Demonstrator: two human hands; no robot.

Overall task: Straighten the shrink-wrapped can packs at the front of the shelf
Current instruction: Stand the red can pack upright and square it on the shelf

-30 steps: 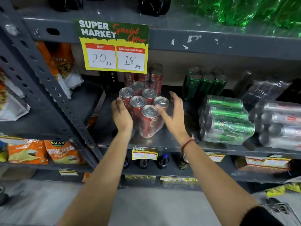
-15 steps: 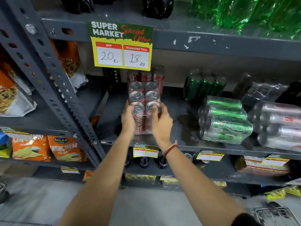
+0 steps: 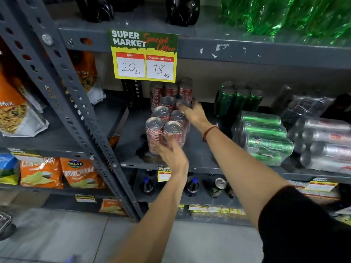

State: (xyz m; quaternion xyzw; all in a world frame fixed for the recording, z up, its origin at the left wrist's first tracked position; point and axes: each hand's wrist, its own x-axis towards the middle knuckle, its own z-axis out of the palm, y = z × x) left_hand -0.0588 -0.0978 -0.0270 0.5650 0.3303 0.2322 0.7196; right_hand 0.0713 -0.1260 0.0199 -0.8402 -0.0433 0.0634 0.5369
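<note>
Grey perforated steel shelving fills the view under dim light. A pale tiled floor lies near, below the shelves.

Counted: 1 upright red can pack w/ 6 tops showing, 1 green can pack on its side, 1 silver can pack on its side, 2 hands.

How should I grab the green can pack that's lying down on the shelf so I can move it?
Use two hands on the green can pack, one on each end, coming from the open front of the shelf. It lies on its side with the cans running left to right, so the flat can ends give your palms something firm. The shiny wrap would probably slip under your fingers.
</note>
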